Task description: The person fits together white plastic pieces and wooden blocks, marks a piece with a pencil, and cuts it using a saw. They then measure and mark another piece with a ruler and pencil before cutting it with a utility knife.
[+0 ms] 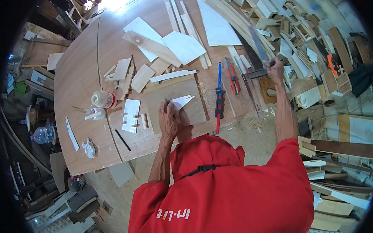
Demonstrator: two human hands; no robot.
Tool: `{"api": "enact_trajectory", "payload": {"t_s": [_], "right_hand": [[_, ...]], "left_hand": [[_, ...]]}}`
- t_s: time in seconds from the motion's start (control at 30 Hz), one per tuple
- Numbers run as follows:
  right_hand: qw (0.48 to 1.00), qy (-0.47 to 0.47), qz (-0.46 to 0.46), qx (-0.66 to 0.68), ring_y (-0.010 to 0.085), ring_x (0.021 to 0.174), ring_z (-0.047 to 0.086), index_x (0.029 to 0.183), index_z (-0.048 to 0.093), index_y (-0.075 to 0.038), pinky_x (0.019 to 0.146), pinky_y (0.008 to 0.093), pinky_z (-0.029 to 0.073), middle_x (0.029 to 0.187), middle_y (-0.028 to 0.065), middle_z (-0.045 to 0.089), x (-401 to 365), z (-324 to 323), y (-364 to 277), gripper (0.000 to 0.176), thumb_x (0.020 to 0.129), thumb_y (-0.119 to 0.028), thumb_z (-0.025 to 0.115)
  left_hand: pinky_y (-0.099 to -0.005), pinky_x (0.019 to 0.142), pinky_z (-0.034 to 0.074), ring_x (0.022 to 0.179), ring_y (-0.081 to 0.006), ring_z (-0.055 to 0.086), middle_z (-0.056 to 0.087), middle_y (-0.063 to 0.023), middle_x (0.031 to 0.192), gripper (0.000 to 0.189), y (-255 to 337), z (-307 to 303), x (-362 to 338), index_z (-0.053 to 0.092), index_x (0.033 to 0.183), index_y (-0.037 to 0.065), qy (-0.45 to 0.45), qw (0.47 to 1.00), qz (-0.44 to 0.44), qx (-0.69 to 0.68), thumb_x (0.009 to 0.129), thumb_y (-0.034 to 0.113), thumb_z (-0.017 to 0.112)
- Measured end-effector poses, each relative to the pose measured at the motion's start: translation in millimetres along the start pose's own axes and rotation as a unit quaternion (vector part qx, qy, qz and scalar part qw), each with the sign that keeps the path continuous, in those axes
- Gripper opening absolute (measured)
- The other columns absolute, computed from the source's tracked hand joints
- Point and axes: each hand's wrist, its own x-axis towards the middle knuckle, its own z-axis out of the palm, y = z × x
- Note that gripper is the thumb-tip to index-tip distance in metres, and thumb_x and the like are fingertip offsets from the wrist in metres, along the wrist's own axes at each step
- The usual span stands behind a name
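Observation:
My left hand [169, 116] presses with bent fingers on a small white pointed piece [183, 101], pinning it to a flat board [194, 114] on the work table. Its fingertips partly cover the piece's left end. Out to the right, my right hand [275, 70] is closed around a metal square [258, 47] with a dark arm, raised near a wooden-handled saw [268, 88]. A long white strip [173, 76] lies above the pointed piece. Between my hands are a blue and red tool [219, 103] and a red cutter [233, 80].
On the table [78, 96] are an open jar [105, 99], a white panel with small wood blocks [131, 116], a black pen [123, 139] and white and wooden offcuts [185, 47]. Stacked wood parts [303, 65] crowd the right side.

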Motion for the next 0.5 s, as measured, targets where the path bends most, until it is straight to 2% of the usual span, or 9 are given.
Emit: {"api": "enact_trajectory", "payload": {"t_s": [0.03, 0.07, 0.17, 0.23, 0.3, 0.37, 0.43, 0.5], "right_hand": [[0.998, 0.015, -0.027, 0.048, 0.023, 0.061, 0.058, 0.077, 0.057, -0.003, 0.059, 0.0355, 0.045, 0.067, 0.0111, 0.06, 1, -1, -3, 0.028, 0.077, -0.022, 0.077], [0.999, 0.025, -0.026, 0.04, 0.0181, 0.059, 0.054, 0.075, 0.054, -0.002, 0.058, 0.0329, 0.044, 0.065, 0.0089, 0.058, -2, -2, -5, 0.028, 0.077, -0.018, 0.077], [0.996, 0.058, -0.028, 0.068, 0.0182, 0.059, 0.054, 0.074, 0.054, -0.001, 0.058, 0.0337, 0.044, 0.066, 0.0092, 0.058, -12, -16, -27, 0.029, 0.078, -0.019, 0.076], [0.997, 0.066, -0.025, 0.038, 0.0162, 0.062, 0.056, 0.076, 0.054, -0.001, 0.06, 0.0326, 0.046, 0.069, 0.0097, 0.061, -29, -32, -57, 0.026, 0.079, -0.015, 0.075], [0.983, 0.058, -0.005, 0.174, 0.0145, 0.067, 0.058, 0.077, 0.052, -0.002, 0.063, 0.0305, 0.048, 0.073, 0.0096, 0.063, -59, -39, -91, 0.021, 0.081, -0.008, 0.072], [0.972, 0.043, -0.022, 0.23, 0.0129, 0.07, 0.059, 0.078, 0.049, -0.003, 0.066, 0.0292, 0.049, 0.076, 0.0089, 0.064, -96, -32, -116, 0.02, 0.082, -0.002, 0.069], [0.947, 0.015, 0.048, 0.317, 0.0121, 0.071, 0.058, 0.076, 0.048, -0.003, 0.066, 0.029, 0.049, 0.076, 0.0083, 0.063, -140, -12, -133, 0.02, 0.083, 0.001, 0.067], [0.942, -0.031, 0.075, 0.325, 0.0115, 0.07, 0.056, 0.076, 0.048, -0.003, 0.067, 0.0285, 0.049, 0.077, 0.0071, 0.063, -185, 6, -156, 0.021, 0.083, 0.002, 0.067]], "left_hand": [[-0.046, 0.103, 0.038, 0.12, -0.04, 0.045, 0.049, -0.0193, 0.129, 0.037, -1, 0, 0, 0.052, 0.118, 0.004, 0.001, 1.0, -0.003, 0.002, 0.084, 0.008, 0.063], [-0.0459, 0.102, 0.039, 0.12, -0.0399, 0.046, 0.049, -0.0193, 0.129, 0.037, -1, 0, 1, 0.051, 0.119, 0.004, -0.003, 1.0, 0.005, 0.011, 0.084, 0.008, 0.063], [-0.0462, 0.102, 0.038, 0.121, -0.0394, 0.045, 0.048, -0.0188, 0.129, 0.037, -6, 0, 0, 0.051, 0.119, 0.004, -0.011, 1.0, 0.01, 0.006, 0.085, 0.01, 0.062], [-0.0465, 0.103, 0.037, 0.122, -0.0392, 0.044, 0.048, -0.0183, 0.13, 0.037, -7, 0, 1, 0.051, 0.119, 0.003, -0.015, 1.0, 0.007, -0.011, 0.084, 0.011, 0.062], [-0.0465, 0.103, 0.038, 0.122, -0.0393, 0.044, 0.048, -0.0191, 0.129, 0.037, -3, -3, 2, 0.051, 0.12, 0.003, -0.005, 0.999, -0.009, -0.041, 0.085, 0.01, 0.062], [-0.0463, 0.102, 0.038, 0.122, -0.0394, 0.045, 0.048, -0.0197, 0.128, 0.037, -2, -5, 3, 0.051, 0.119, 0.002, -0.017, 0.999, -0.012, -0.046, 0.085, 0.01, 0.061], [-0.046, 0.102, 0.039, 0.122, -0.0396, 0.045, 0.049, -0.0203, 0.127, 0.037, -5, -8, 5, 0.051, 0.119, 0.0, -0.031, 0.998, -0.014, -0.05, 0.084, 0.009, 0.061], [-0.0452, 0.1, 0.04, 0.121, -0.0398, 0.045, 0.05, -0.021, 0.124, 0.034, -11, -10, 10, 0.053, 0.116, -0.002, -0.027, 0.995, 0.09, 0.031, 0.085, 0.008, 0.059]]}}
